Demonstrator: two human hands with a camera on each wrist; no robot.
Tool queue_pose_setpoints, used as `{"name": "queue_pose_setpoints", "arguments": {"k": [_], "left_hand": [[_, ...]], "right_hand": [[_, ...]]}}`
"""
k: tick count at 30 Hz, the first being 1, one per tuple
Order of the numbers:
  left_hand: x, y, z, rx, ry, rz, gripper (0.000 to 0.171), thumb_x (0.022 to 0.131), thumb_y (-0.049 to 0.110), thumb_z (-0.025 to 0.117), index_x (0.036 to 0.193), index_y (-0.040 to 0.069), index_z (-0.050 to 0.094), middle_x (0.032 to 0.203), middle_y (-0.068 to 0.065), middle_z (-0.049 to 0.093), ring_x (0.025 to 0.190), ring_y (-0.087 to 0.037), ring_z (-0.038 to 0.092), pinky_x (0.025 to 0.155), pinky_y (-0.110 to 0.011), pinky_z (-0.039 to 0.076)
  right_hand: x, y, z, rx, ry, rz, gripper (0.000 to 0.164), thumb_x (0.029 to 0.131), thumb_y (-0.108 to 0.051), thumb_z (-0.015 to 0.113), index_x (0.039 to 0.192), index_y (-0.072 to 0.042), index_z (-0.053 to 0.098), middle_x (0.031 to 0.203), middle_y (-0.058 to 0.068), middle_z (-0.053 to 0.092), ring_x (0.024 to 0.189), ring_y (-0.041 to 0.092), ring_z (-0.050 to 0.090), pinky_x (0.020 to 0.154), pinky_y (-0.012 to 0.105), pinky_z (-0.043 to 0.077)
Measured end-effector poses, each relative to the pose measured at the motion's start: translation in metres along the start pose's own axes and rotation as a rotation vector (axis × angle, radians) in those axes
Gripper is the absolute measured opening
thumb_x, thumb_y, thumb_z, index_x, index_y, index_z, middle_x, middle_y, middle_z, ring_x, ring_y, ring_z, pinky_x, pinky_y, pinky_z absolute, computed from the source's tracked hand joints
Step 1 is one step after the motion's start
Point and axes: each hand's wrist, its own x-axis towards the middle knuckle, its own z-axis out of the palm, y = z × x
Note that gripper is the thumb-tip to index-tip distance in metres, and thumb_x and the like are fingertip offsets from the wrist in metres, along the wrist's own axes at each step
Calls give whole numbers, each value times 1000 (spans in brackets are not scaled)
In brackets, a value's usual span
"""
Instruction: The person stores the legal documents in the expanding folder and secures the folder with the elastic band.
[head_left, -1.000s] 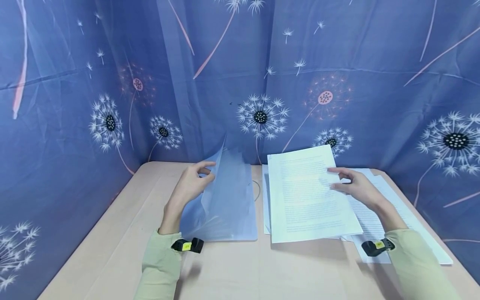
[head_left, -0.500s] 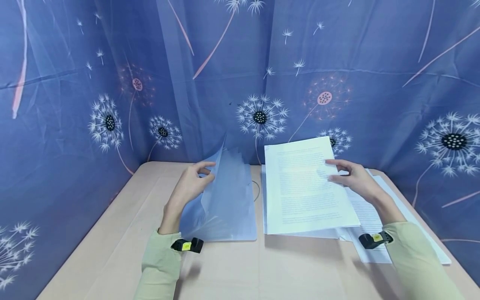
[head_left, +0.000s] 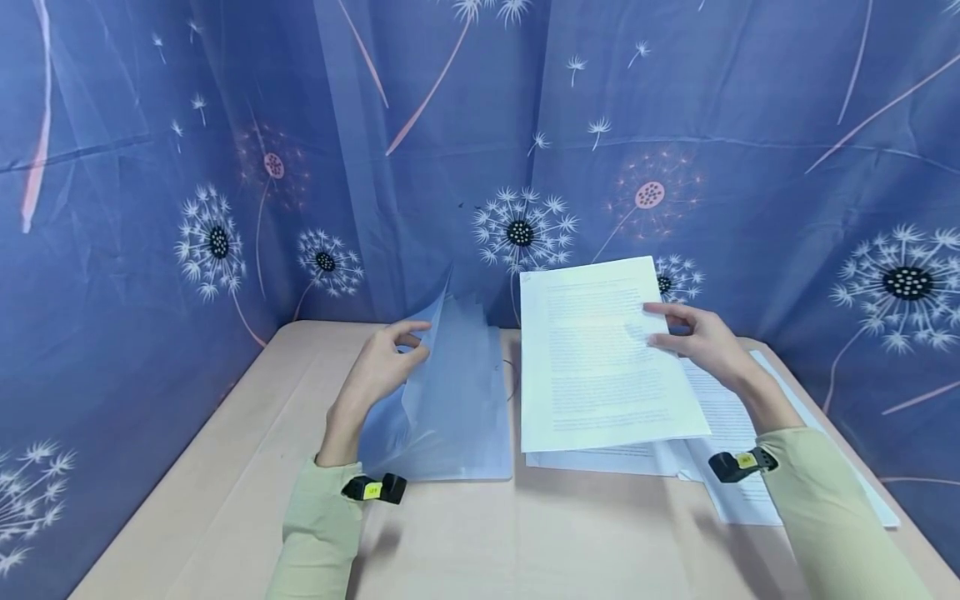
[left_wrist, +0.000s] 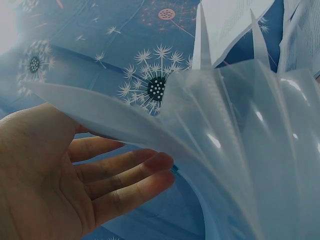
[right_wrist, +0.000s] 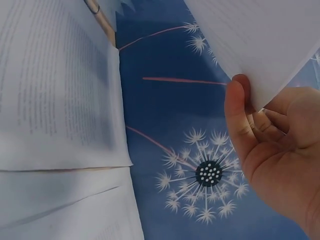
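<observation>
A blue display book (head_left: 468, 400) with clear plastic pockets (left_wrist: 235, 130) lies on the table, its pockets fanned upward. My left hand (head_left: 378, 362) pinches the edge of a raised plastic pocket on the book's left side; in the left wrist view the thumb is hidden by that pocket and the other fingers extend below it. My right hand (head_left: 701, 337) pinches the right edge of a printed paper sheet (head_left: 600, 358), between thumb and fingers. That sheet is tilted up above the table, to the right of the display book. Whether it is one sheet or several, I cannot tell.
More printed papers (head_left: 738, 442) lie spread on the right of the table (head_left: 450, 542), partly under the raised sheet. A blue curtain (head_left: 420, 100) with dandelion prints hangs behind and at both sides. Each wrist wears a black strap camera (head_left: 742, 464).
My right hand has lifted the paper sheet higher and moved it slightly left toward the display book, uncovering papers beneath. My left hand keeps its hold on the plastic pocket, almost still.
</observation>
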Motion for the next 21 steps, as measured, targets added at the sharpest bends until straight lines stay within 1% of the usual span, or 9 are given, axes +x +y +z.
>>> {"name": "queue_pose_setpoints", "arguments": {"k": [2,3,4,9,13,16,17,21], "left_hand": [[0,0,0,2,0,4,47,95,26,56,142,22,56,120,-10,66,84,-23,65,64,-33,52],[0,0,0,1,-1,5,47,95,26,56,142,22,56,120,-10,66,83,-23,65,63,-33,52],[0,0,0,0,-1,6,47,96,26,56,142,22,56,120,-11,66,82,-22,65,63,-33,52],[0,-1,1,-1,-2,9,47,96,26,56,142,21,55,120,-11,66,83,-23,65,63,-33,52],[1,-1,1,5,0,10,47,96,27,56,142,21,55,121,-11,65,87,-23,66,64,-32,52],[1,-2,1,5,0,15,47,97,26,56,143,19,55,121,-12,65,86,-23,65,63,-32,51],[1,-2,2,4,0,17,47,97,26,56,143,19,55,121,-12,65,86,-23,65,63,-32,51],[2,-2,2,5,1,15,47,96,26,56,143,19,55,121,-11,65,83,-23,65,62,-33,51]], "right_hand": [[1,-3,0,3,4,1,63,95,-37,66,152,-21,43,77,6,47,71,30,48,64,36,45],[1,-4,-1,5,5,-1,63,95,-37,66,152,-21,43,78,6,49,71,30,49,64,36,45],[2,-5,-1,6,6,-2,63,95,-37,66,152,-21,43,81,6,52,71,29,50,65,36,46],[4,-14,-1,0,17,-7,62,95,-37,65,151,-20,44,89,8,56,70,23,51,65,33,47],[8,-21,0,3,33,-2,60,95,-35,66,150,-21,46,76,5,47,66,20,46,61,31,44],[11,-27,1,4,46,3,58,95,-35,66,149,-23,48,72,3,43,65,20,45,61,32,43],[12,-28,1,6,49,6,57,95,-35,66,149,-24,48,73,3,43,66,20,46,61,32,43],[14,-34,1,-3,49,14,58,95,-38,65,149,-26,47,89,7,55,75,22,52,65,32,46]]}}
